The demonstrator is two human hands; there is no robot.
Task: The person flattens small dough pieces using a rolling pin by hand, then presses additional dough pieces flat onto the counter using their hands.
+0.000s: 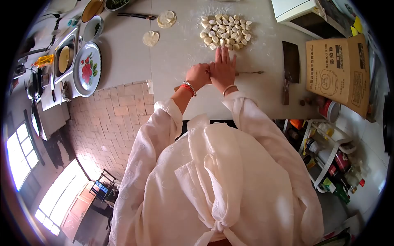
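My left hand (198,76) is closed in a fist above the worktop, its knuckles against the side of my right hand. Whatever lies inside its fingers is hidden. My right hand (223,69) reaches forward with fingers stretched out, the fingertips at the near edge of a cluster of small floured dough pieces (225,30). A wooden rod (177,88) shows partly beside my left wrist. To the right of my right hand, a thin stick (248,73) with a small loop at its end pokes out. Round flat dough wrappers (151,38) lie farther left.
A cleaver (290,61) lies to the right, near a rice cooker carton (336,74). Chopsticks (135,16) rest at the back left. A flowered enamel tray (93,84) stands at the left edge, near several bowls. Below right is a bottle rack (322,158).
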